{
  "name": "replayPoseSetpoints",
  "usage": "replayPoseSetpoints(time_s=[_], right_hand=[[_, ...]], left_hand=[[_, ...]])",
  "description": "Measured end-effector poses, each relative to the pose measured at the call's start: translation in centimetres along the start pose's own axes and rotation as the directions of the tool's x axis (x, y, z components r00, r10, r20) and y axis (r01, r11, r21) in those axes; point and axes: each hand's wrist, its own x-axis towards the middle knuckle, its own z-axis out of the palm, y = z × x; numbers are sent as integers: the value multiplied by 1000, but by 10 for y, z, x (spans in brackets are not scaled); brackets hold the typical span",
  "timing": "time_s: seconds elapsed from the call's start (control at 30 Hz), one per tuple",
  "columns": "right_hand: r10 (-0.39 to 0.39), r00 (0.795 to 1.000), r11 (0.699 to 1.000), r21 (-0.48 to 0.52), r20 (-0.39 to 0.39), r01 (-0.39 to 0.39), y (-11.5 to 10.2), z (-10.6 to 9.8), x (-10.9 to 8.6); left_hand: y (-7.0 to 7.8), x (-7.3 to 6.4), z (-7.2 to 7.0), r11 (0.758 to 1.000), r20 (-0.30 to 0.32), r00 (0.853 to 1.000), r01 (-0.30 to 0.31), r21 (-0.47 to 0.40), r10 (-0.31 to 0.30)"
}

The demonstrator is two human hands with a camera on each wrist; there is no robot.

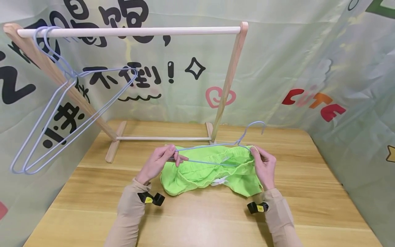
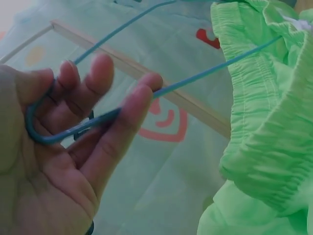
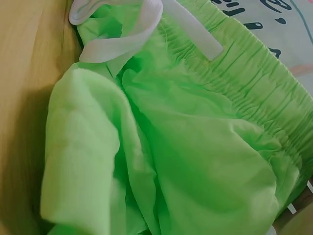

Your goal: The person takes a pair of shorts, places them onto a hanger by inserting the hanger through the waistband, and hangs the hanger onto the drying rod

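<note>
Bright green shorts (image 1: 191, 171) with a gathered elastic waistband and a white drawstring bow (image 1: 219, 180) lie on the wooden table. A thin blue-purple hanger (image 1: 213, 162) reaches into the waist opening, its hook rising above the cloth at the right. My left hand (image 1: 158, 161) grips the hanger's left end, outside the waistband; in the left wrist view the bent wire end lies in the palm under the thumb. At the right side of the waistband, my right hand (image 1: 264, 166) pinches the fabric. The hanger's right end is hidden by cloth and hand.
Behind the shorts stands a wooden rack (image 1: 229, 82) with a white top rail (image 1: 132, 32). Two similar hangers (image 1: 74, 73) hang at its left end. A printed cloth backdrop (image 1: 277, 61) encloses the table (image 1: 203, 223) at the back and sides.
</note>
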Motion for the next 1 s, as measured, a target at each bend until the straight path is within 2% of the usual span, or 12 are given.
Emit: replayPoseSetpoints(time_s=[0.2, 0.33, 0.43, 0.53, 0.7, 0.83, 1.0], right_hand=[[-17, 1000, 999, -31, 16, 18, 0, -2, 1], [-78, 993, 995, -50, 91, 83, 2, -4, 1], [-99, 983, 994, -39, 152, 106, 3, -5, 0], [-89, 979, 995, -32, 185, 97, 2, -6, -1], [-59, 982, 994, -79, 182, 75, -1, -8, 1], [-32, 988, 993, -109, 149, 48, -3, -8, 2], [-20, 996, 992, -126, 83, 30, -5, -9, 3]], left_hand=[[-4, 3, 4, 996, -31, 997, 74, 58, -72], [-8, 5, 5, 988, -58, 987, 153, 29, -151], [-9, 5, 5, 983, -67, 981, 181, 11, -180], [-9, 5, 5, 983, -69, 981, 182, 24, -180], [-8, 4, 4, 986, -62, 985, 165, 30, -163], [-7, 3, 0, 989, -83, 986, 144, 18, -142], [-5, -1, -7, 992, -98, 990, 111, 56, -105]])
